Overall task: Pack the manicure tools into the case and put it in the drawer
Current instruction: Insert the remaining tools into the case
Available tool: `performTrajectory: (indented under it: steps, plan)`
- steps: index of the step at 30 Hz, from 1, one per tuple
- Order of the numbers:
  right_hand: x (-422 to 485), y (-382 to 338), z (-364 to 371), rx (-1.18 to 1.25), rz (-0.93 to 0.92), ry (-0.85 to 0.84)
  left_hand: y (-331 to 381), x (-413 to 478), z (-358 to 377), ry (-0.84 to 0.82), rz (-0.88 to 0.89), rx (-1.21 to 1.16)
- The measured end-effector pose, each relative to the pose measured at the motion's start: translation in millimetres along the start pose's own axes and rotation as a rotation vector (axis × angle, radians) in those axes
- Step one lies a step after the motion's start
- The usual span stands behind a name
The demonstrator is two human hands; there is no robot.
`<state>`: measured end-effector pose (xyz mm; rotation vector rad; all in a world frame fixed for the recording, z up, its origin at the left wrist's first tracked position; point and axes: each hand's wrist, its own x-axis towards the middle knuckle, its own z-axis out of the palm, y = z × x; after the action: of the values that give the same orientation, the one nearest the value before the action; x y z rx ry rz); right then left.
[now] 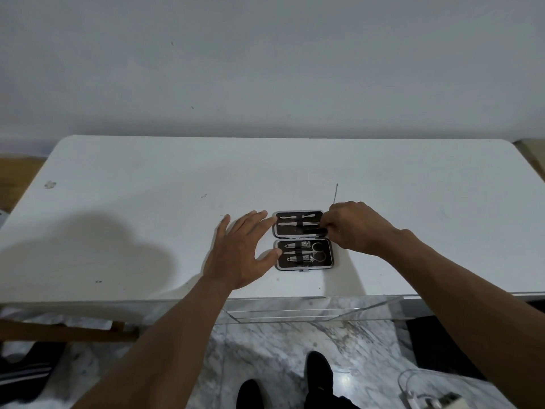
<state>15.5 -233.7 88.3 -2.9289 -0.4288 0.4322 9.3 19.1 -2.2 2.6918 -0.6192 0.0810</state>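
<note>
A small manicure case [303, 265] with a silver rim lies open flat on the white table [147, 187]. Its far half holds two slim metal tools; its near half holds clippers and scissors [317, 251] under an elastic strap. My right hand [354, 228] pinches a dark flat tool [316, 230], held at the right edge of the far half. My left hand [241, 255] rests flat on the table, fingers spread, with fingertips touching the case's left edge. A thin metal pick [336, 193] lies loose on the table just beyond my right hand.
A clear drawer [309, 312] juts out under the table's front edge, below the case. A wooden bar [67, 332] runs at lower left. My dark shoes [320, 373] stand on the marble floor, and a cable with a white device [436, 401] lies at lower right.
</note>
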Motion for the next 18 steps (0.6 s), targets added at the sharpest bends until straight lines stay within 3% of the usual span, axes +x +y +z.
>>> performTrajectory:
  steps: [18]
  plan:
    - [5.1, 6.5, 5.1, 0.121, 0.024, -0.022, 0.8, -0.6, 0.0, 0.011, -0.002, -0.010]
